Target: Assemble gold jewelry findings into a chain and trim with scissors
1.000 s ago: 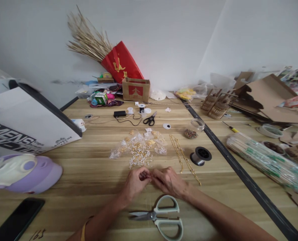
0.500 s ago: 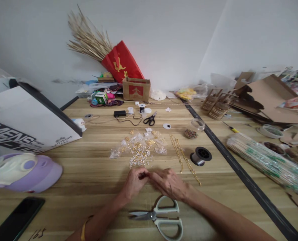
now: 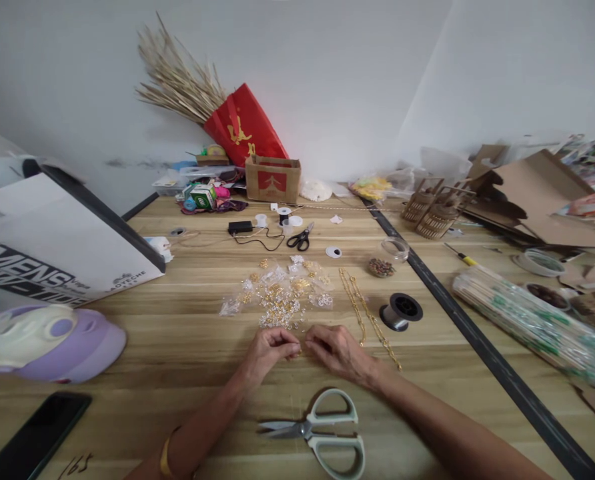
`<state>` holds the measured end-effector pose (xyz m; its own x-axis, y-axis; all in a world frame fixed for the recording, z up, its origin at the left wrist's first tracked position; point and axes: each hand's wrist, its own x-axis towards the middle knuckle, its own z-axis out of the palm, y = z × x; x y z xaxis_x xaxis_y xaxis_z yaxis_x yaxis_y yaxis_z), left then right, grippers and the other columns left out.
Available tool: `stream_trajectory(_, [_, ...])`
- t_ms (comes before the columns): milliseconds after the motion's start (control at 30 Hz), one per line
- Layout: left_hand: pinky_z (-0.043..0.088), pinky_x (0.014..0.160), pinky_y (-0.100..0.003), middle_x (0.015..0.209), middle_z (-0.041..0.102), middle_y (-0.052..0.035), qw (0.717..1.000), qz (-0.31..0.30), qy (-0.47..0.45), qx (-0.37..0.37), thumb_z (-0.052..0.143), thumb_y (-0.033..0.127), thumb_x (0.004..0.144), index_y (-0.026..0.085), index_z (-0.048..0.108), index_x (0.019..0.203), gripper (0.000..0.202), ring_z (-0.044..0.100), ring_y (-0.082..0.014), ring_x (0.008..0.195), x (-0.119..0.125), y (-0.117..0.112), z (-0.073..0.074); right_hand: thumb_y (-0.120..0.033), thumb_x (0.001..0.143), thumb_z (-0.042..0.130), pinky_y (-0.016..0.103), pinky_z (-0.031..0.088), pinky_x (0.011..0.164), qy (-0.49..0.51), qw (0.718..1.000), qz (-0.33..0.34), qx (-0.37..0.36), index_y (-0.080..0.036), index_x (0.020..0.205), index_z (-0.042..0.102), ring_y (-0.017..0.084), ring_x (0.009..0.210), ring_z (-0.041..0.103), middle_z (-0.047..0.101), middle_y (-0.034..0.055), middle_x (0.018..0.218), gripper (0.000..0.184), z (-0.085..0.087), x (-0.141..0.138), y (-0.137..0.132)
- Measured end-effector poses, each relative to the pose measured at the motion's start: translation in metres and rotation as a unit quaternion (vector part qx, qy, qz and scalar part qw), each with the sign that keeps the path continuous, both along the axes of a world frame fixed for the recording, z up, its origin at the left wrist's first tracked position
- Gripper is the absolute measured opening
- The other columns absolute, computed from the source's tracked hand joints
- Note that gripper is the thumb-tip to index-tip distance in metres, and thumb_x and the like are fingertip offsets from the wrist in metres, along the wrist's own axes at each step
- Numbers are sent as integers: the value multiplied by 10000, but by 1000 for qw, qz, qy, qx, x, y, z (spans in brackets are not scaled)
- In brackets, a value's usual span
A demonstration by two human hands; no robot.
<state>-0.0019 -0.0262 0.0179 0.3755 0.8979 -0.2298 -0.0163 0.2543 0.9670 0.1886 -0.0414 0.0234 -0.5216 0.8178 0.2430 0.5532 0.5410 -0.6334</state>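
Note:
My left hand (image 3: 273, 349) is closed in a pinch, with a tiny gold-coloured piece at its fingertips, too small to name. My right hand (image 3: 338, 352) is closed just to its right, fingertips together; what they hold, if anything, cannot be made out. A narrow gap separates the hands. Beyond them lies a pile of gold and clear beads (image 3: 281, 305) with small plastic bags. A gold chain (image 3: 360, 303) stretches out beyond my right hand, beside a spool of clear line (image 3: 400, 312). Nearer me, below both hands, rest light-handled scissors (image 3: 307, 428).
Black scissors (image 3: 300, 238), a dish of mixed beads (image 3: 381, 267) and a clear lid (image 3: 395, 249) lie farther back. To the left are a white box (image 3: 57, 247), a purple visor (image 3: 87, 343) and a phone (image 3: 37, 437). Wrapped sticks (image 3: 527, 323) lie at right.
My hands have drawn apart from touching fingertips to a small gap. The tiny gold piece at my left fingertips now shows. The things on the table stay put.

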Motion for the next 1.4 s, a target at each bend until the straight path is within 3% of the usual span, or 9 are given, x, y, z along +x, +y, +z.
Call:
stream_trajectory(233, [440,562,-226,547,602,7,1000,8,-4,-5,734,281,590,116,628,632,200,533,-101,540,-1,1,1,-304,941,386,248,446,614,-107,990,-72,56,-170,1044,552,150,739,595,584,86,991,237,18,2,-4])
stream_trajectory(333, [439,563,-227,552,601,6,1000,16,-5,-5,735,293,592,116,623,631,213,532,-103,546,-1,1,0,-280,945,380,270,481,646,-77,990,-79,89,-167,1098,516,182,851,608,570,108,1068,234,25,2,-12])
stream_trajectory(433, [431,567,-228,550,596,7,1000,15,-8,-1,735,295,595,116,624,634,215,527,-102,544,0,-1,1,-215,949,357,269,492,702,-28,995,-38,89,-181,1068,522,175,905,600,581,101,1048,206,26,-3,-21])
stream_trajectory(600, [413,550,-227,521,575,15,1000,8,-8,-3,754,300,561,120,610,600,234,507,-98,521,2,-1,0,-171,923,410,251,480,711,40,999,-3,13,-179,993,547,146,821,600,603,74,961,154,12,-13,-23])
stream_trajectory(767, [420,563,-231,539,596,5,1000,2,-8,5,751,318,578,121,632,619,233,518,-101,529,1,-1,-2,-161,854,515,199,414,573,92,993,-40,-61,-168,848,575,110,639,555,614,7,734,61,-1,-15,-13])
stream_trajectory(967, [438,573,-235,547,617,-5,1000,-3,-5,4,753,302,568,120,652,621,215,540,-111,543,0,0,0,-200,814,549,190,373,546,140,978,-73,-137,-142,791,618,95,598,503,584,-7,663,93,0,-15,-9])
stream_trajectory(1067, [441,582,-237,554,627,-8,1000,-9,-7,2,750,294,575,119,660,634,206,544,-111,546,0,0,-1,-233,796,568,194,358,529,182,962,-83,-185,-128,772,623,91,579,478,556,-9,634,121,-3,-15,-7])
stream_trajectory(1233, [446,589,-245,570,633,-11,1000,-12,-8,1,754,315,573,120,659,650,230,550,-115,552,0,0,-2,-392,748,633,190,352,463,277,912,-77,-291,-123,777,606,74,496,431,517,-28,584,271,-12,-17,-3])
stream_trajectory(1400, [442,571,-234,561,631,-5,1000,-2,-18,-2,758,308,565,122,661,645,224,543,-106,536,1,-1,-2,-472,672,688,187,395,435,321,886,-78,-325,-134,734,597,68,476,435,523,-30,577,356,-11,-20,-2])
